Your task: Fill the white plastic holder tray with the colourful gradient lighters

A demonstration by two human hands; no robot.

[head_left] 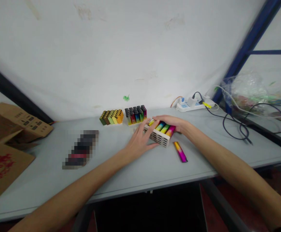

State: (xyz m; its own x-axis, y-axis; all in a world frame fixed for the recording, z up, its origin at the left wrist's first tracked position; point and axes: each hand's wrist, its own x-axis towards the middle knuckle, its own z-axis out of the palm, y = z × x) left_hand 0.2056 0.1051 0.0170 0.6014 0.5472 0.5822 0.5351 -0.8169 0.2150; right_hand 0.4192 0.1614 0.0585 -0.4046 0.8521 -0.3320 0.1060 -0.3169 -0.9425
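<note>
Both hands hold a white slotted tray (160, 138) with colourful cylinders (165, 128) lying in it, tilted above the table. My left hand (138, 140) grips its left side, with fingers over the top and thumb stretched below. Behind the tray, my right hand (171, 121) is wrapped round its far right side, partly hidden. A loose yellow-and-magenta cylinder (180, 152) lies on the table just right of the tray. Behind my left hand stands a group of black-topped colourful cylinders (136, 114), and left of it a group of green-to-yellow ones (111, 117).
Open cardboard boxes (7, 161) occupy the left end of the table (130, 170). A blurred dark object (82, 149) lies left of centre. At the back right are a power strip (191, 105), black cables (237, 129) and clear plastic wrap (249, 87).
</note>
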